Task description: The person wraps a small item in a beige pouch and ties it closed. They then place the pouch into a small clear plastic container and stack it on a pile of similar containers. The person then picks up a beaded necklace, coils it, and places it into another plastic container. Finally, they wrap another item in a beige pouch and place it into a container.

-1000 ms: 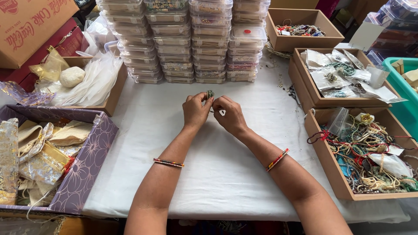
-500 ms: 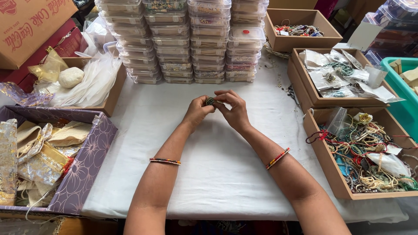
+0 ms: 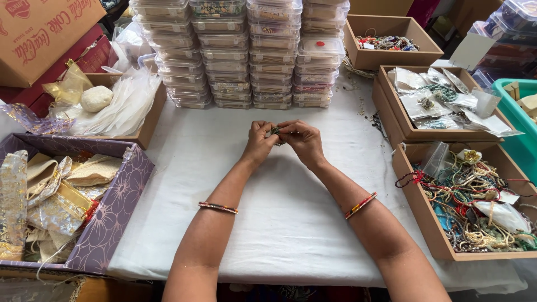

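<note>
Both hands meet above the middle of the white-covered table [image 3: 291,223]. My left hand [image 3: 258,143] and my right hand [image 3: 304,141] pinch the same small dark green beaded piece [image 3: 275,131] between their fingertips. Most of the piece is hidden by the fingers, so its full shape is unclear. Thin beaded bangles sit on both forearms.
Stacks of clear plastic boxes [image 3: 251,56] stand at the back. A purple box [image 3: 120,201] of fabric pouches is at the left. A brown tray [image 3: 417,196] of tangled bead strings lies at the right, with trays of bagged jewellery [image 3: 391,106] behind it and a teal bin [image 3: 523,123].
The hands have closed tighter together around the beaded piece and sit slightly lower and nearer than a second ago. The view shifted a little.
</note>
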